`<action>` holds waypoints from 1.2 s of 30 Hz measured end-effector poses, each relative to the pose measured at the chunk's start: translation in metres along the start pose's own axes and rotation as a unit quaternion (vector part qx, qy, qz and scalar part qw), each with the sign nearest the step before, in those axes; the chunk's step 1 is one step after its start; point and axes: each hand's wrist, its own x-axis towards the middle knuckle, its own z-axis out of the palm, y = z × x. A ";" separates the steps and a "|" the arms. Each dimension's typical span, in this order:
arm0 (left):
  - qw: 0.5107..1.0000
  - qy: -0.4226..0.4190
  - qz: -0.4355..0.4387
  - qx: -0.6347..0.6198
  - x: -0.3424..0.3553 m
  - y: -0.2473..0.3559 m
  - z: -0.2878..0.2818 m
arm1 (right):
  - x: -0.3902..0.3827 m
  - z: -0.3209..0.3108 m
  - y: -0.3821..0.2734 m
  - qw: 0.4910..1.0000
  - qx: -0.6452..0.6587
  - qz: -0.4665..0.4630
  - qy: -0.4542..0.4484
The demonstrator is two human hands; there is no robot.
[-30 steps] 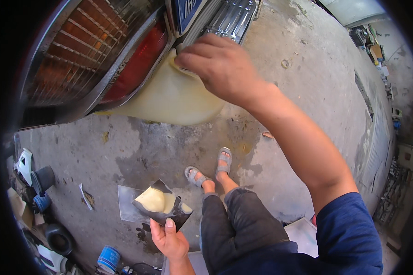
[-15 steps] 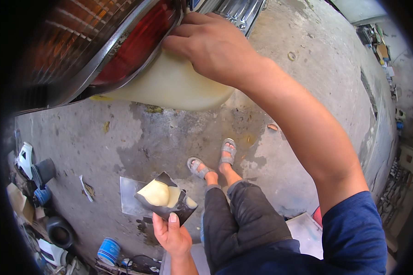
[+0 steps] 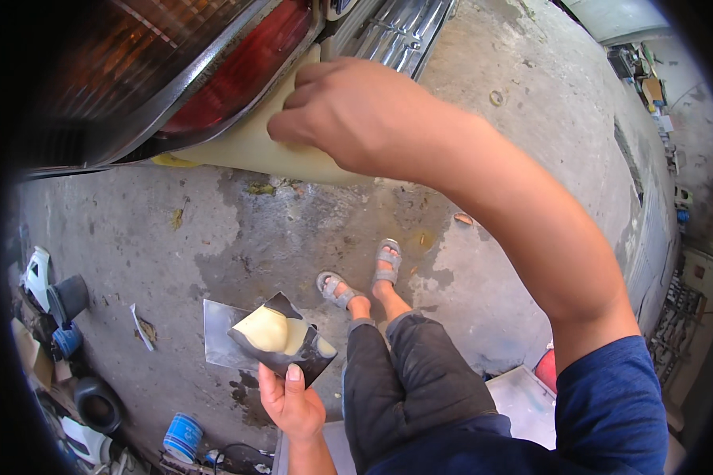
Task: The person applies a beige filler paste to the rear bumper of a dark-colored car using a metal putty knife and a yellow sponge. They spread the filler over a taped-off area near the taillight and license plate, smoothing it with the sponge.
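Observation:
My left hand [image 3: 293,404] holds a dark, bent sheet [image 3: 285,356] carrying a mound of cream-coloured paste [image 3: 260,328], with a flat grey translucent plate [image 3: 226,332] behind it. At the top, my right hand [image 3: 348,115] is closed, fingertips down against the pale cream bodywork [image 3: 238,154] just below the red tail light [image 3: 230,79]; whatever its fingers hold is hidden. An amber lamp [image 3: 119,47] with a metal rim sits left of the red one. A ribbed chrome step [image 3: 396,36] lies beyond my hand.
Stained concrete floor [image 3: 515,198] surrounds my sandalled feet [image 3: 360,281]. At left lie white plastic parts [image 3: 38,273], a tyre [image 3: 95,404] and a blue bucket [image 3: 182,435]. A pale board [image 3: 523,396] is by my legs. Assorted items [image 3: 642,79] line the right edge.
My right hand first rose toward the tail light, then came down and leftward along the cream bodywork. My left hand and its load stay almost in the same place.

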 end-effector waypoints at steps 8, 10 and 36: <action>1.000 -0.022 -0.002 -0.015 0.004 0.002 0.001 | -0.048 -0.008 -0.018 0.998 0.021 -0.009 -0.052; 0.999 -0.032 -0.003 -0.016 0.005 0.003 -0.002 | -0.055 -0.010 -0.016 0.999 0.030 0.002 -0.026; 1.000 0.002 -0.012 -0.024 0.006 0.002 0.007 | 0.001 0.012 -0.011 1.000 -0.005 0.026 0.008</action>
